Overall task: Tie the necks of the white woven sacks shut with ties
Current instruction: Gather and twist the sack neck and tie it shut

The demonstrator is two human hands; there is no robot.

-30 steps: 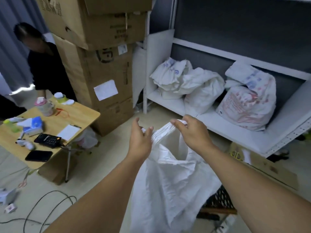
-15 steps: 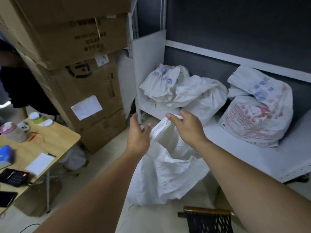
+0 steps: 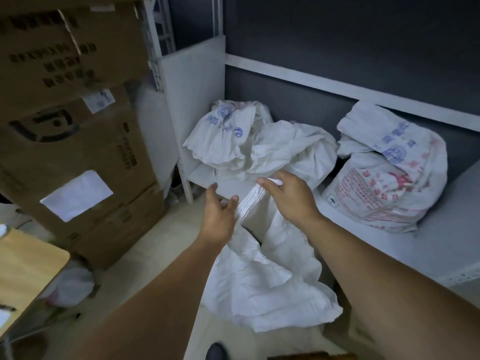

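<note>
Right hand (image 3: 291,201) pinches the gathered neck (image 3: 250,201) of the sack (image 3: 272,276). Left hand (image 3: 220,214), fingers loose, hovers at its nine o'clock. No tie is visible, so the tying looks not yet done.

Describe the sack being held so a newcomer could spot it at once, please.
Find the white metal shelf along the dark wall. On the floor before it slumps a white sack, its gathered neck pinched by the right hand. The other sacks all lie on the shelf, untouched.
</note>
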